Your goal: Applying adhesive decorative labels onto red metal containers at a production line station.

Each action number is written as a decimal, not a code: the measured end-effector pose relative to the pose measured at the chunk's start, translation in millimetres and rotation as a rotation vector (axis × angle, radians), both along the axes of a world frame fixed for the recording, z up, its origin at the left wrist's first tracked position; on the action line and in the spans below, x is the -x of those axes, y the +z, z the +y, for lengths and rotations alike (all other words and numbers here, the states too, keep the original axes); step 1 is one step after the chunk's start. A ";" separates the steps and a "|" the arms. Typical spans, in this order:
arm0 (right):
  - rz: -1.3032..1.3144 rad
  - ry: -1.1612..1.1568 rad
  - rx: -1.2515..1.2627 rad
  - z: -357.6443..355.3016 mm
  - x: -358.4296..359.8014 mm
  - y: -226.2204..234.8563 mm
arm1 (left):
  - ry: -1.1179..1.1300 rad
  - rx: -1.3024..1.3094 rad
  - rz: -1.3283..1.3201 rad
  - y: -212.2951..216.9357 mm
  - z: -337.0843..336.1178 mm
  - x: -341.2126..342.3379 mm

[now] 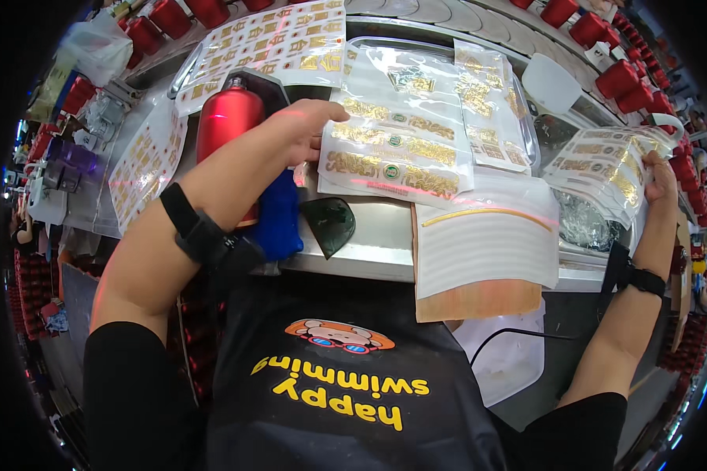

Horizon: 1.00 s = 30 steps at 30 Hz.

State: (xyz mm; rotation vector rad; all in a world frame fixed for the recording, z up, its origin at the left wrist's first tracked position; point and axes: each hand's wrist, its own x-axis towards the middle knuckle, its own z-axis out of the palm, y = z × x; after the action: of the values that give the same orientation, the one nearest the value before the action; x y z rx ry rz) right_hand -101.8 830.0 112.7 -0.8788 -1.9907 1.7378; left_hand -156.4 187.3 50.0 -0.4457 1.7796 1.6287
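My left hand [310, 133] reaches across to a pile of clear sheets printed with gold patterns [397, 153]. Its thumb rests on the left edge of the sheets, and its other fingers are partly hidden beside that edge. Far to the right, my right hand [660, 182] pinches the edge of another gold-printed sheet [597, 169], which bends and hangs at a slant. Behind my left forearm stands a shiny red metal bottle [229, 118], partly covered by the arm, with a blue cloth-like piece [281, 216] below it.
A white ribbed pad [487, 243] with a yellow strip lies on a wooden board at the bench edge. Beside it is a dark, rounded flat piece [330, 226]. More printed sheets [267, 47] lie behind. Red bottles [617, 78] line the far side.
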 end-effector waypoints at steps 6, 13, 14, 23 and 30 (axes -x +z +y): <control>0.168 0.098 -0.013 -66.7 -1.3 22.3 | -0.128 -0.074 0.096 -21.7 -23.0 7.3; 0.220 0.186 -0.036 -102.7 -2.7 37.2 | 0.182 -0.294 -0.078 -14.8 7.9 26.4; 0.221 0.185 -0.037 -101.0 -4.2 38.8 | 0.181 -0.295 -0.077 -18.7 9.9 30.2; 0.180 0.277 -0.025 -130.3 17.6 49.2 | 0.047 -0.377 0.324 56.8 33.2 11.5; 0.114 0.496 -0.081 -177.8 69.0 61.2 | -0.135 -0.721 0.441 133.7 -28.5 58.5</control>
State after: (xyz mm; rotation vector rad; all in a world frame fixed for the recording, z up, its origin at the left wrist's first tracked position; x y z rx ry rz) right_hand -170.8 652.2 173.9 -0.2583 -2.3150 1.8826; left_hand -215.0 158.8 183.7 0.3803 1.3163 2.2242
